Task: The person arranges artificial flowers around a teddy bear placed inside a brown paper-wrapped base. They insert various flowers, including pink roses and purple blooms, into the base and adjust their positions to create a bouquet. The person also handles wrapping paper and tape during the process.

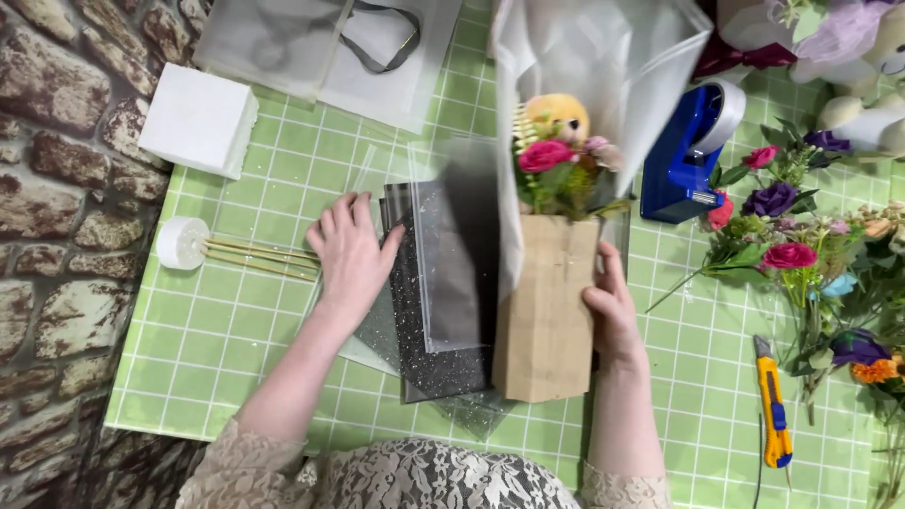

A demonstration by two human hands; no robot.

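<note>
My left hand lies flat, fingers apart, on a stack of sheets: a dark glittery sheet and a clear sheet over it. My right hand grips the right side of a brown kraft paper bag lying on the table. Pink and yellow flowers stick out of the bag's top. A translucent white wrapping sheet stands up behind the flowers.
White foam block and a white round holder with wooden sticks at left. Blue tape dispenser, loose artificial flowers and a yellow utility knife at right. A translucent gift bag lies at the back. Green checked tablecloth.
</note>
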